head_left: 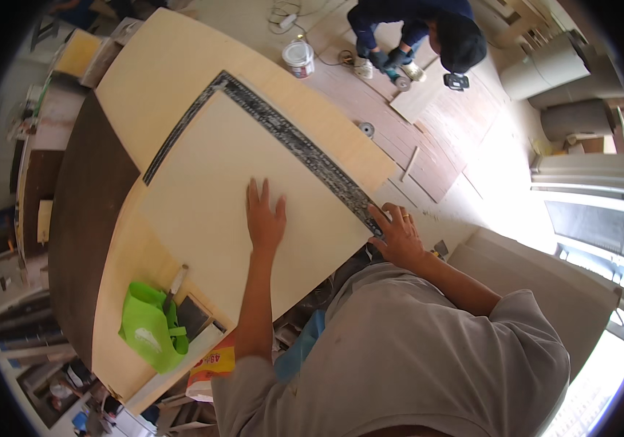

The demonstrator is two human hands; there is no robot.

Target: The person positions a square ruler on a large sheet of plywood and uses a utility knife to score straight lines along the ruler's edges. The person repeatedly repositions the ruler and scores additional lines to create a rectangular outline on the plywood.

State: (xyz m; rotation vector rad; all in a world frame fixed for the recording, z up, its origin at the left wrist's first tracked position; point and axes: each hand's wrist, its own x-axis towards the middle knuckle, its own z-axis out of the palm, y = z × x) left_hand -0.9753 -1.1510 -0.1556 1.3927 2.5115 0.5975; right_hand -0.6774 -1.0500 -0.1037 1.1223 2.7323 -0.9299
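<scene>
A pale square board lies on a plywood worktop. A large black metal square with light markings runs along the board's top-left and top-right edges. My left hand rests open, palm down with fingers spread, on the middle of the board. My right hand grips the lower right end of the black square at the board's right corner, its fingers bent over it.
A green bag and a scraper lie at lower left, beside a dark curved panel. Beyond the worktop, a co-worker holds a grinder over floor boards, near a white bucket. Rolls are stacked at right.
</scene>
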